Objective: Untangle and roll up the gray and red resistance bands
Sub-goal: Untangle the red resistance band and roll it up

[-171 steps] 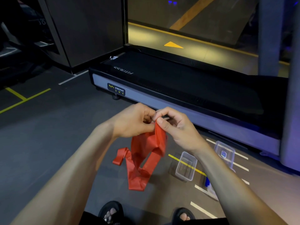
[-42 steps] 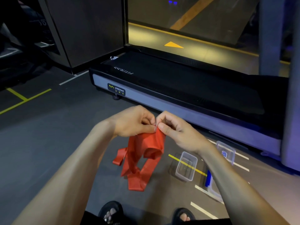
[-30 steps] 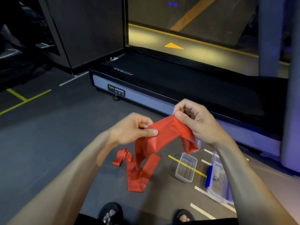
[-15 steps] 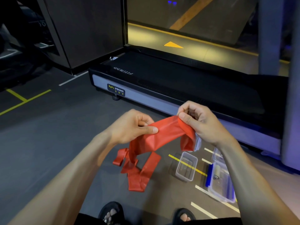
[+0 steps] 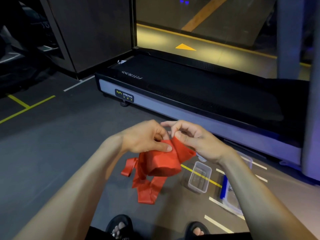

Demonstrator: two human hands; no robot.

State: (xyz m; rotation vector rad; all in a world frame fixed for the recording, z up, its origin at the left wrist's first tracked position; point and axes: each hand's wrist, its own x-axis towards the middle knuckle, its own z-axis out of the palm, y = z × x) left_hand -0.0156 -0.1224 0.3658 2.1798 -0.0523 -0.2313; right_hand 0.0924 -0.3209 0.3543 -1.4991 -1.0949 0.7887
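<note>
Rolling step, by look of it: left hand thumb pins red band coil; right hand pinches next fold (tail dangling). Next likely: wrap over, keep taut.

Dim room, warm yellow light pooling past the treadmill, blue glow at right, edges bowed, fingertips slightly blurred.

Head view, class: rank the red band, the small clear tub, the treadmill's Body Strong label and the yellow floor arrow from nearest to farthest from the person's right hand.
1. red band: pinched in the right hand itself.
2. small clear tub: on the floor just below that hand.
3. Body Strong label: treadmill's side, up and left.
4. yellow floor arrow: beyond the treadmill, farthest.
</note>
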